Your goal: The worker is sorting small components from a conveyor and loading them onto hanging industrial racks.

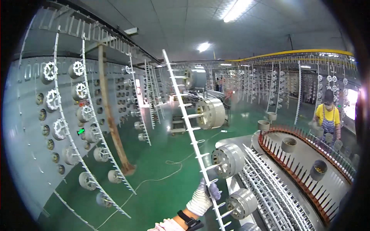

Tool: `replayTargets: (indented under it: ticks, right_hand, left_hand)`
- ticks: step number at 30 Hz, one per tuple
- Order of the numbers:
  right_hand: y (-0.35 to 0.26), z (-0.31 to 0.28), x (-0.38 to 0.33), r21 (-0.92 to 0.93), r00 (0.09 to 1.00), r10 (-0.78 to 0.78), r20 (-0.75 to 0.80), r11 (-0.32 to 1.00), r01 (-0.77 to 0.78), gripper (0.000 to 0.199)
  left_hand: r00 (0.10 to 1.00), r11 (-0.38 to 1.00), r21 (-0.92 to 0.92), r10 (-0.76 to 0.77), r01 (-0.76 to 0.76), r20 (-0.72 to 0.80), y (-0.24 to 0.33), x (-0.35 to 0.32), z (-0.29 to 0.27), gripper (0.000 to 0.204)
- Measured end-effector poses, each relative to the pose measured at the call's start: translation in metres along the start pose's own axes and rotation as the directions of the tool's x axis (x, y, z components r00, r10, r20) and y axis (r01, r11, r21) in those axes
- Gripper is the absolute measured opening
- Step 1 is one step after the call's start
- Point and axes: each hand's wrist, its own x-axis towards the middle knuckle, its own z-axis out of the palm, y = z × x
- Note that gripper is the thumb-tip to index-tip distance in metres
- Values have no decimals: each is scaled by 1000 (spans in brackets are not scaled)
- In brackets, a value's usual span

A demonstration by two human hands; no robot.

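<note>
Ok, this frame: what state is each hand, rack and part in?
Left hand: gloved, gripping the white rack.
White rack: hanging, tilted, pegs partly loaded.
Grey round parts: four hung on its pegs.
Right hand: not visible.
Left-side racks: loaded with round parts.
Conveyor cups: sitting apart on the curved track.

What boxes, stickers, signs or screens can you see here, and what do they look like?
Watch screen: on the wrist behind the gloved hand, at the bottom; small, dark rectangle on a black strap.
Packages, stickers, signs: none that I can make out.
</note>
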Motion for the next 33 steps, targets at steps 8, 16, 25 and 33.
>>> replayTargets:
  ticks: [8,16,25,33]
  right_hand:
    - [5,65,7,58,974,-26,226,998,13,46]
    - [-11,163,19,88,962,-33,271,996,10,46]
    - [-14,306,63,219,965,159,208,954,-204,37]
    - [-25,423,82,265,989,72,127,959,-104,38]
  left_hand:
    - [961,952,127,277,-277,14,82,-14,-11,33]
    - [876,878,264,450,-399,-172,214,14,-76,34]
    - [651,697,518,693,-495,-310,424,102,-185,30]
    - [362,420,752,896,-507,-257,621,164,-216,26]
